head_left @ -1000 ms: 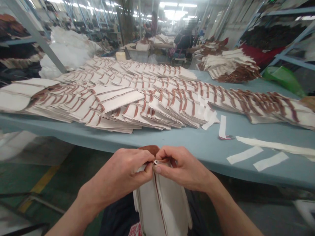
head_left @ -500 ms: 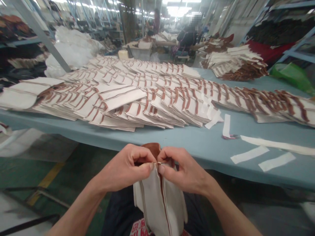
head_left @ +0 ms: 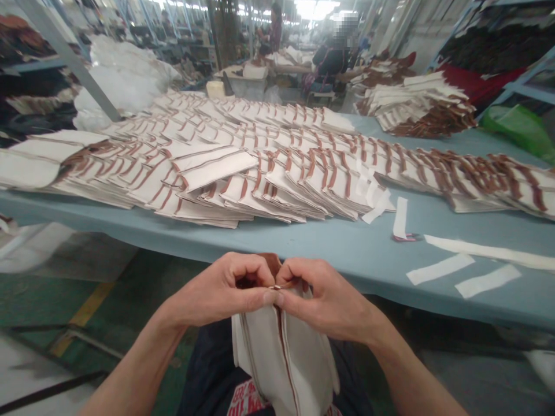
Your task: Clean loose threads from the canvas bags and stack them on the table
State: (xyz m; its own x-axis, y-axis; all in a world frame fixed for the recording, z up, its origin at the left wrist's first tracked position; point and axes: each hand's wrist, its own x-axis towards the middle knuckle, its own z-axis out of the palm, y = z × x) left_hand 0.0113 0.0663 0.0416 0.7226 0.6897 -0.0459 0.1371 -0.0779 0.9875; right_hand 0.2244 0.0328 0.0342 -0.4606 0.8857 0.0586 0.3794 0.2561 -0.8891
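Note:
I hold a small stack of white fabric pieces with brown trim [head_left: 286, 358] upright over my lap, just below the table's front edge. My left hand [head_left: 225, 292] pinches the top edge of the stack from the left, fingers curled. From the right, my right hand [head_left: 325, 297] pinches the same top edge, and the thumbs of both hands meet at a brown seam. A brown suede-like part shows behind my fingers.
A long blue table [head_left: 338, 248] carries overlapping rows of white pieces with brown trim [head_left: 260, 173]. Loose white strips [head_left: 437, 268] lie at the right. Another heap [head_left: 416, 107] sits far right. A seated person [head_left: 329, 63] works at the back. White bags [head_left: 125, 81] stand at the left.
Both hands stay pinched on the stack's top edge; they shifted slightly up and together, and the stack tilted a little. The view moved slightly.

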